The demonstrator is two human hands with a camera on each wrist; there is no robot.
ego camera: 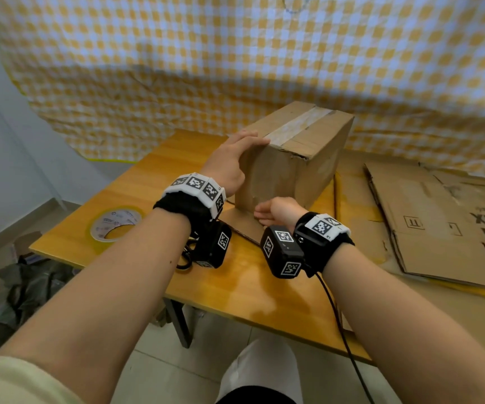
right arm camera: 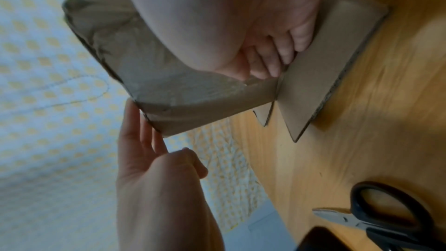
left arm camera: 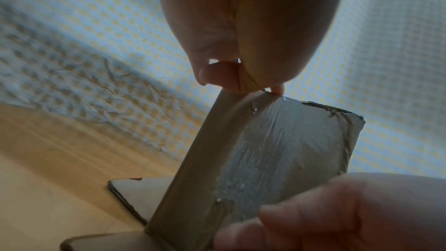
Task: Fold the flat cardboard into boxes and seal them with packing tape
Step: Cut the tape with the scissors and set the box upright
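Cardboard, already taped along its top seam, stood as a box (ego camera: 291, 158) upright on the wooden table (ego camera: 136, 182), its lower flaps splayed flat on the wood. The left hand (ego camera: 232, 161) lay with straight fingers against the box's upper left corner; the right hand (ego camera: 276, 215) pressed curled fingers low on the near face, by the flap crease (whether it pinched anything, I cannot tell). The step looked like turning the box over; next, the tape roll (ego camera: 116, 225) would be needed.
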